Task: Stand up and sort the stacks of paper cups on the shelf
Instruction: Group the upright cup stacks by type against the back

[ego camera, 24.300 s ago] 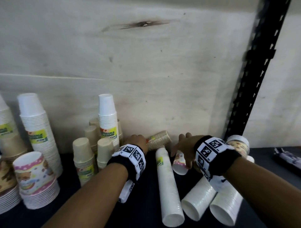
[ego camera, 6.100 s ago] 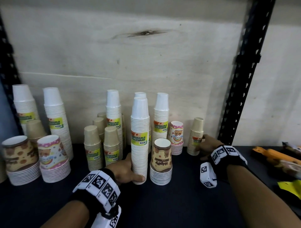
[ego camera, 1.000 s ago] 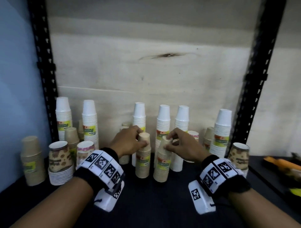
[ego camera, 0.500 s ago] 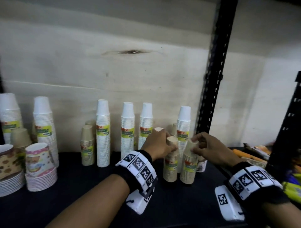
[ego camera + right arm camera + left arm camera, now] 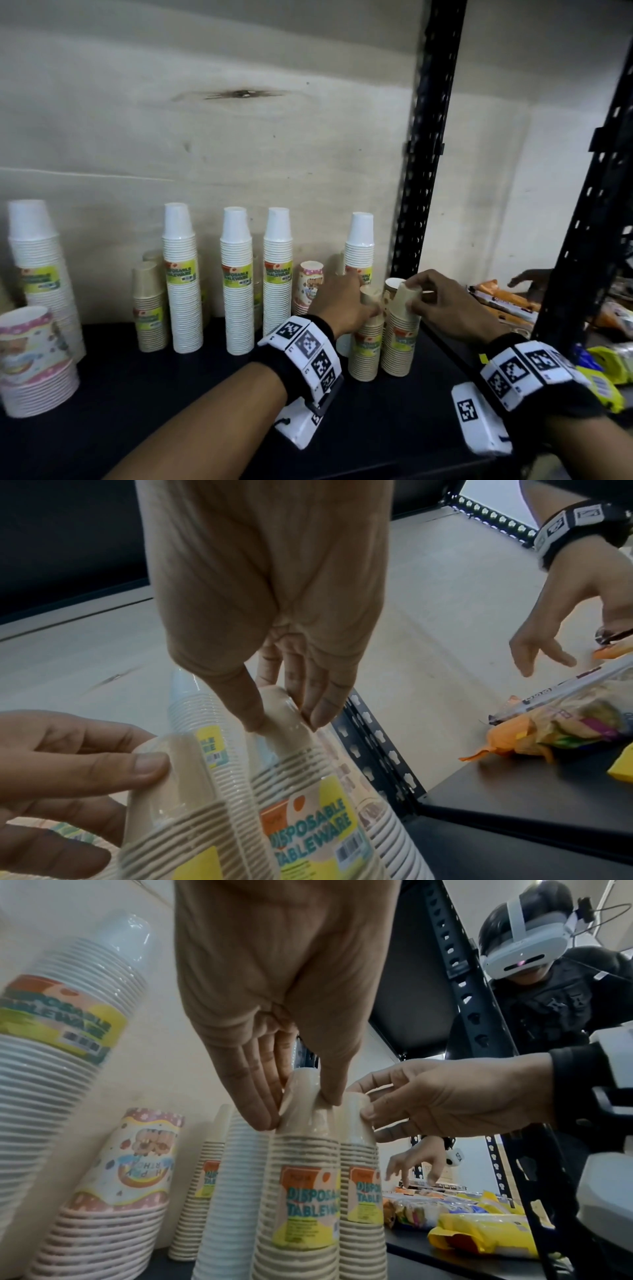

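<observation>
Two brown paper cup stacks stand side by side on the black shelf [image 5: 171,394], close to its right end. My left hand [image 5: 363,301] grips the top of the left brown stack [image 5: 364,346], thumb on one side and fingers on the other [image 5: 298,1110]. My right hand [image 5: 416,291] pinches the top cup of the right brown stack [image 5: 400,339] in the same way [image 5: 286,721]. Several tall white cup stacks [image 5: 236,284] line the back wall. One more white stack [image 5: 358,246] rises just behind my hands.
A black upright post [image 5: 424,154] stands right beside the held stacks. Party-print cups [image 5: 310,287], another brown stack [image 5: 149,308] and a pink-print stack [image 5: 30,359] stand to the left. Beyond the post, another person's hand [image 5: 529,277] hovers over snack packets [image 5: 503,301].
Both hands have carried the two brown stacks from the middle of the shelf rightward to beside the post. They keep the same hold on the stack tops.
</observation>
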A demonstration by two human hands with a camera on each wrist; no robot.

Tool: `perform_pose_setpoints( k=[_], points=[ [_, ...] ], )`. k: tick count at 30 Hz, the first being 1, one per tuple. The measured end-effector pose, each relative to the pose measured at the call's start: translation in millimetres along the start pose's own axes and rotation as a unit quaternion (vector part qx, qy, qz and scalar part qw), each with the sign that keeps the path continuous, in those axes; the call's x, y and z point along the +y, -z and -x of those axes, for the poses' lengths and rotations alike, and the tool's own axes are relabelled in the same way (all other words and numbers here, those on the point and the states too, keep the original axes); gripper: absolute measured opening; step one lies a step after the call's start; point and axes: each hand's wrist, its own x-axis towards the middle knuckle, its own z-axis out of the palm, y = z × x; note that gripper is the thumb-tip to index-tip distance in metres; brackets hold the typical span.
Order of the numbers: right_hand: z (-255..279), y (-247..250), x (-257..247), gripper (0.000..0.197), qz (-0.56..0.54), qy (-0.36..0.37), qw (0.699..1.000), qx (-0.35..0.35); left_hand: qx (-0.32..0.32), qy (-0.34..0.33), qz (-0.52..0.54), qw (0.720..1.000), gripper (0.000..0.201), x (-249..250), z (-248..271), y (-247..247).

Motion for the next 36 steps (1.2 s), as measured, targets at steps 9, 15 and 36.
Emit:
perform_pose_setpoints(
  k=[9,15,36],
  points=[
    [0,-1,-5,0.027,0.005,0.023,1.000,-0.013,0.001,-0.012,0.016,1.000,0.051,-1,3,1],
    [3,6,-18,0.020,0.056,0.044,0.997,0.021,-0.011,-0.002,0.026,1.000,0.056,-6,9,14],
    [-20,-111,-191,0.013,-0.005,0.256,0.966,-0.038,0.101,0.155,-0.074,0.980,0.039,-168,122,193]
  ],
)
